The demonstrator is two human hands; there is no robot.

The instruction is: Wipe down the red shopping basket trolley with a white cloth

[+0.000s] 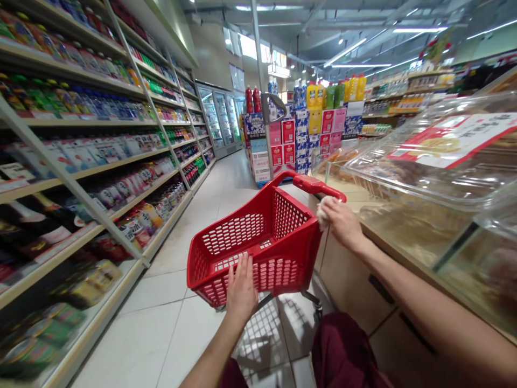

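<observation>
Left grip against red basket

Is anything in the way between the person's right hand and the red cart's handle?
Only a whitish cloth, bunched in the right hand, beside the near end of the red shopping cart's handle. Nothing else visible stands between them. The left hand is away from that spot, at the cart's near rim.

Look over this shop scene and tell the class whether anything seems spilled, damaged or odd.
Nothing visible looks spilled or damaged; the red cart stands upright. The mildly odd detail is what looks like a pale cloth in the right hand, at the end of the cart's handle, since shoppers usually grip a handle directly.
</observation>
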